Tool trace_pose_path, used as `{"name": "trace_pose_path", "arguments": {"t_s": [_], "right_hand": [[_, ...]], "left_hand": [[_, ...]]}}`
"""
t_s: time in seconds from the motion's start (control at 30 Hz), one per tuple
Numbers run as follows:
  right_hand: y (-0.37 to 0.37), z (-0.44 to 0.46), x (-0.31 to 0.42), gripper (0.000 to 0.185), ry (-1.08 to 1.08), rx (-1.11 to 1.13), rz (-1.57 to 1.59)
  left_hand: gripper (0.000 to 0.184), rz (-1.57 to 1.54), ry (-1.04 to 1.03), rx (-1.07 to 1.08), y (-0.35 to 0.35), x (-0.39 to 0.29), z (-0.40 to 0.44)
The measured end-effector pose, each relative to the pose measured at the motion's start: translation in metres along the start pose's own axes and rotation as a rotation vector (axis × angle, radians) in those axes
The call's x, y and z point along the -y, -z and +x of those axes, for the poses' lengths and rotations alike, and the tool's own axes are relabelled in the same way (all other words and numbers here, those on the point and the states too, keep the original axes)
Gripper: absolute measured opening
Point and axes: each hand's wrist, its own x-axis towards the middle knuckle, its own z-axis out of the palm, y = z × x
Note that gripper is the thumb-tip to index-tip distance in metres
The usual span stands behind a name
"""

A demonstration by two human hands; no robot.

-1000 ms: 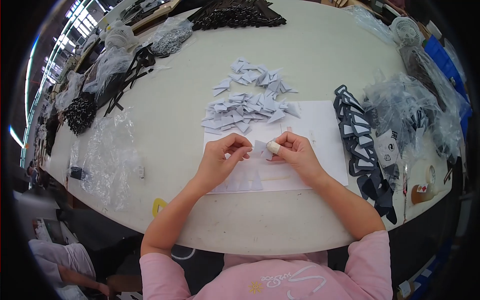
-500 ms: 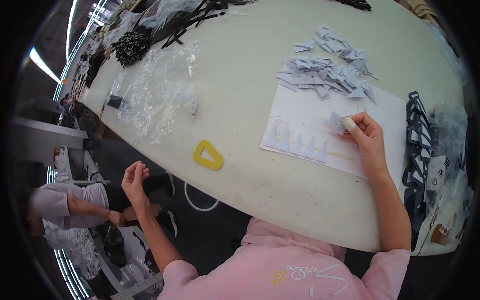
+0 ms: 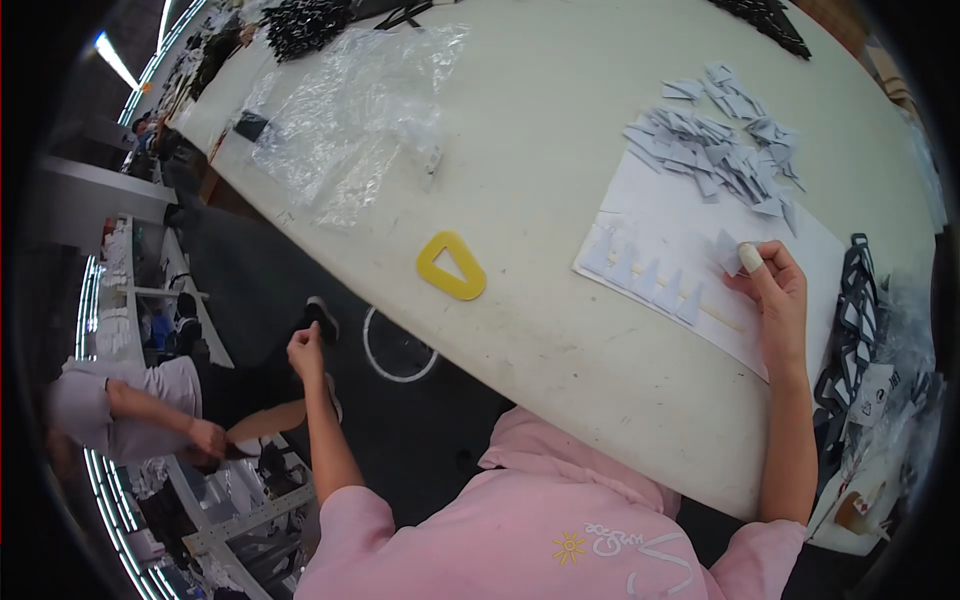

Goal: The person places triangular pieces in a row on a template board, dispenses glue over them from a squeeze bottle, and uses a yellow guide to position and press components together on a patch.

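Note:
My right hand [image 3: 778,290] is over the white board [image 3: 640,205], its thumb and fingers pinching a small pale triangular piece [image 3: 727,252]. The thumb has a whitish covering. On the board, several similar triangular pieces [image 3: 645,274] stand in a row along a yellowish strip [image 3: 722,318]. A heap of loose grey-white triangular pieces [image 3: 715,150] lies across the board's far edge and onto the table. My left hand [image 3: 306,352] is off the table's near edge, fingers closed together; whatever they hold, if anything, is too small to make out.
A yellow rounded triangular ring [image 3: 437,278] and a clear plastic sheet [image 3: 340,130] lie on the table [image 3: 530,210]. Dark cut-out parts [image 3: 850,320] and plastic bags [image 3: 895,330] line the right edge. Another person [image 3: 150,405] is at the left, beside shelving.
The view has shifted, so the table's contents appear farther right. My right hand still pinches the triangular piece over the board. My left hand's fingers look more curled.

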Motion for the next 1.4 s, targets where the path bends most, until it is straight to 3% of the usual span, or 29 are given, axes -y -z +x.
{"name": "trace_pose_path", "arguments": {"t_s": [0.07,0.17,0.23,0.33,0.4,0.47,0.6,0.7,0.77,0.83,1.07,1.17,1.27,1.33,1.4], "right_hand": [[-0.002,0.004,0.009,0.011,0.013,0.005,-0.044],[-0.001,0.017,0.014,0.014,0.05,0.024,-0.157],[-0.001,0.027,0.016,0.014,0.08,0.005,-0.173],[0.0,0.044,0.012,0.013,0.127,-0.045,-0.227],[-0.007,0.04,0.026,0.013,0.237,-0.109,-0.35],[-0.005,0.036,0.029,0.013,0.411,-0.169,-0.475],[-0.009,-0.013,0.053,0.014,0.108,0.067,-0.132],[-0.007,-0.039,0.039,0.011,0.076,0.177,-0.185],[-0.001,-0.044,0.032,0.012,-0.051,0.254,-0.016],[0.004,-0.049,0.03,0.014,-0.12,0.285,0.142],[0.005,-0.055,0.029,0.016,-0.21,0.333,0.137],[0.008,-0.053,0.028,0.016,-0.224,0.307,0.043],[0.01,-0.049,0.026,0.014,-0.103,0.229,-0.248],[0.008,-0.049,0.028,0.013,0.085,0.164,-0.6],[0.005,-0.047,0.024,0.01,0.124,0.128,-0.667]], "left_hand": [[0.03,-0.256,-0.164,-0.124,-0.001,-0.039,0.016],[0.02,-0.457,-0.479,-0.227,0.019,-0.189,-0.022],[0.015,-0.713,-0.56,-0.068,0.015,-0.264,-0.048],[0.012,-0.74,-0.886,0.203,0.004,-0.362,-0.118],[0.019,-0.699,-1.156,0.44,-0.004,-0.409,-0.164],[0.03,-0.721,-1.275,0.703,-0.01,-0.442,-0.209],[0.027,-0.701,-1.07,1.279,-0.03,-0.461,-0.265],[0.019,-0.643,-0.918,1.619,-0.044,-0.456,-0.284],[0.016,-0.647,-0.833,1.815,-0.055,-0.445,-0.291],[0.014,-0.627,-0.822,1.851,-0.053,-0.441,-0.292],[0.014,-0.566,-0.857,1.886,-0.049,-0.432,-0.286],[0.012,-0.567,-1.103,1.711,-0.046,-0.428,-0.288],[0.019,-0.631,-1.805,1.016,-0.051,-0.421,-0.288],[0.03,-0.583,-1.901,0.931,-0.053,-0.41,-0.291],[0.041,-0.505,-1.948,0.878,-0.052,-0.403,-0.294]]}}
